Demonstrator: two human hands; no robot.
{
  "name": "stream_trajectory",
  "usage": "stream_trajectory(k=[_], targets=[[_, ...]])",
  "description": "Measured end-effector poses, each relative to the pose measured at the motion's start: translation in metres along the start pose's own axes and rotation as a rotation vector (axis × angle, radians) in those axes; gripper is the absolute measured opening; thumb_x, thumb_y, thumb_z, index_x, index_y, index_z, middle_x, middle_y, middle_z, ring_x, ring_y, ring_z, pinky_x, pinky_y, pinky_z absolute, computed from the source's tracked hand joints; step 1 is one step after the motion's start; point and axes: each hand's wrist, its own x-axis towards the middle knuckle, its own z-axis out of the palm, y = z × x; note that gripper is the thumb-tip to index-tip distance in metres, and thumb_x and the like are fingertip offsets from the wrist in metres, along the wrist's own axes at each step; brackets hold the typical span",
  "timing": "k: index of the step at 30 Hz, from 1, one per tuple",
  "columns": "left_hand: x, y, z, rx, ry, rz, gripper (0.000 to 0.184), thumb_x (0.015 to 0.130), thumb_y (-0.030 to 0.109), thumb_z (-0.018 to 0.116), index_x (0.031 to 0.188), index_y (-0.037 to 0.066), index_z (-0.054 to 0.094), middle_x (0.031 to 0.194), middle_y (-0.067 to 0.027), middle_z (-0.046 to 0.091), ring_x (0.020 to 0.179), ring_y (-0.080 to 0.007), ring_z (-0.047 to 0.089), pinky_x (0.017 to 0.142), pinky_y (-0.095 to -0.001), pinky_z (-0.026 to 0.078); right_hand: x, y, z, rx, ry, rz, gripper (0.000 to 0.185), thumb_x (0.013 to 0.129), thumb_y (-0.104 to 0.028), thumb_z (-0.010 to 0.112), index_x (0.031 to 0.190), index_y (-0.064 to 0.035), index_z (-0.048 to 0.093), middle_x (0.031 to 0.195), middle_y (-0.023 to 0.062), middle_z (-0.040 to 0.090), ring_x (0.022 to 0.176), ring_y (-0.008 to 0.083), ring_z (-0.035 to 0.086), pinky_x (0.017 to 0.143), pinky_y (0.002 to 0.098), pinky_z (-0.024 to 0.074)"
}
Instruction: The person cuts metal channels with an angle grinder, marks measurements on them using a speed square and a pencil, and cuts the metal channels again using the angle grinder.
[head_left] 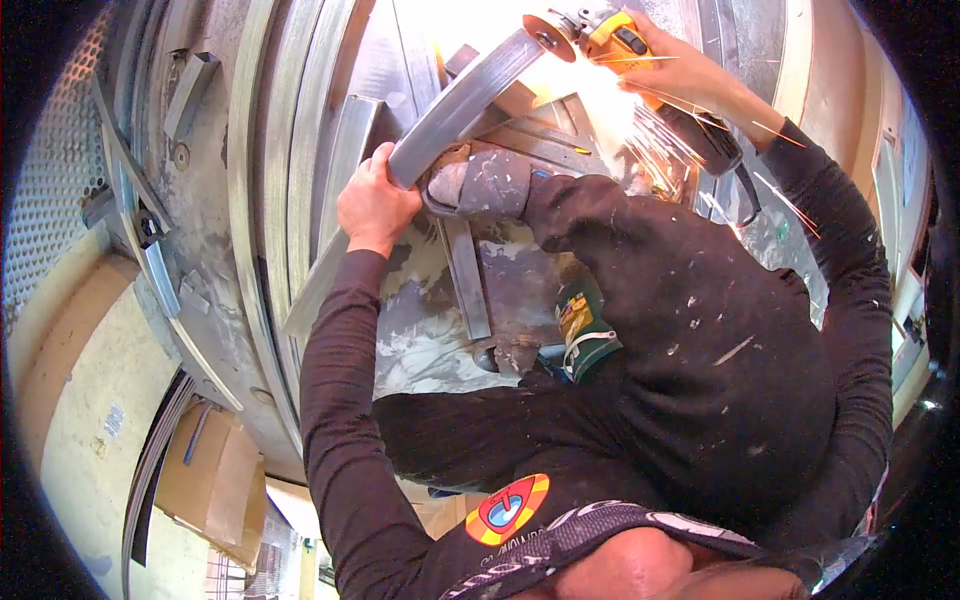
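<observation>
The left hand [380, 205] has its grip closed on the near end of a square metal tube [465, 105], which slants above the floor [425, 310], over a shoe [490, 185]. The right hand [690, 75] has its grip wrapped round a yellow grinder [615, 45], its disc [550, 36] at the tube's far end. Sparks [650, 140] spray rightward. Long metal bars [245, 150] lie toward the floor's left edge.
</observation>
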Motion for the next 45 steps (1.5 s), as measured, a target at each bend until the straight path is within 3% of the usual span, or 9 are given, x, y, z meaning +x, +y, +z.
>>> stream_trajectory(k=[3,5,8,15,23,33,37,42,45], targets=[[-0.001,0.001,-0.001,0.002,0.014,0.021,0.053,0.072,0.025,0.074,0.123,0.018,0.066,0.096,-0.0088,0.072,0.084,-0.0334,0.071,0.07,-0.0461,0.057,0.001,0.007,0.003,-0.213,0.11,-0.08,0.095,0.087,-0.037,0.076,0.153,0.0044,0.022,0.112,0.0226,0.067,0.096,0.0289,0.066,0.082,0.0394,0.0546],[-0.001,0.004,-0.002,-0.014,-0.004,-0.023,0.049,0.071,0.019,0.072,0.12,0.023,0.066,0.098,-0.0094,0.074,0.087,-0.0348,0.071,0.071,-0.047,0.056,0.003,-0.004,0.003,-0.303,0.133,0.115,0.096,0.087,-0.037,0.075,0.153,0.0046,0.021,0.114,0.0252,0.066,0.102,0.0325,0.066,0.086,0.0401,0.0547],[-0.001,-0.004,0.004,0.017,0.01,0.025,0.053,0.071,0.026,0.075,0.123,0.019,0.066,0.094,-0.0089,0.072,0.08,-0.0333,0.071,0.068,-0.0464,0.057,0.002,-0.027,-0.004,-0.269,0.045,0.117,0.097,0.088,-0.037,0.075,0.154,0.0057,0.018,0.115,0.0271,0.065,0.102,0.0349,0.066,0.087,0.0403,0.0548],[-0.001,-0.002,0.005,-0.027,0.055,0.002,0.051,0.07,0.02,0.074,0.12,0.023,0.065,0.097,-0.0094,0.073,0.086,-0.0347,0.071,0.07,-0.0472,0.056,-0.003,-0.029,-0.001,-0.25,0.051,0.161,0.093,0.089,-0.033,0.074,0.154,0.0051,0.019,0.117,0.0242,0.065,0.098,0.0308,0.066,0.084,0.0377,0.055],[0.0,-0.005,0.006,-0.003,0.018,0.029,0.052,0.071,0.022,0.071,0.122,0.018,0.065,0.091,-0.0098,0.072,0.08,-0.0344,0.071,0.068,-0.0472,0.057,-0.009,-0.04,0.0,-0.121,0.014,0.235,0.09,0.09,-0.029,0.073,0.154,0.0052,0.02,0.117,0.0214,0.064,0.096,0.0263,0.065,0.082,0.0346,0.0551],[-0.004,-0.006,0.008,0.035,0.053,0.052,0.053,0.071,0.025,0.074,0.123,0.019,0.065,0.092,-0.0084,0.07,0.079,-0.0329,0.071,0.066,-0.0469,0.056,-0.003,-0.011,-0.002,-0.089,0.002,0.084,0.08,0.09,-0.028,0.073,0.151,0.001,0.03,0.118,0.0158,0.063,0.099,0.0222,0.064,0.084,0.0332,0.0541],[-0.01,-0.007,0.005,0.081,0.136,0.128,0.061,0.069,0.021,0.075,0.128,0.016,0.062,0.097,-0.0079,0.065,0.086,-0.0316,0.068,0.072,-0.0447,0.054,-0.004,-0.031,-0.001,-0.112,0.127,0.16,0.069,0.09,-0.029,0.074,0.145,-0.0051,0.041,0.119,0.0125,0.062,0.103,0.0197,0.062,0.086,0.0322,0.0533],[-0.019,-0.01,0.014,0.217,0.188,0.117,0.071,0.069,0.013,0.073,0.137,0.013,0.054,0.104,-0.0081,0.058,0.099,-0.0289,0.06,0.086,-0.0406,0.045,-0.002,-0.002,0.002,0.207,0.098,-0.127,0.073,0.09,-0.031,0.072,0.147,-0.003,0.036,0.121,0.0137,0.062,0.102,0.0195,0.062,0.09,0.0321,0.0517],[-0.018,-0.005,0.015,0.27,0.319,0.06,0.069,0.068,0.013,0.074,0.134,0.011,0.054,0.104,-0.0103,0.056,0.1,-0.0305,0.058,0.088,-0.0421,0.043,-0.007,0.026,0.021,0.343,0.213,0.074,0.08,0.084,-0.028,0.079,0.149,-0.01,0.037,0.115,0.0119,0.064,0.102,0.0236,0.066,0.09,0.035,0.0536]])
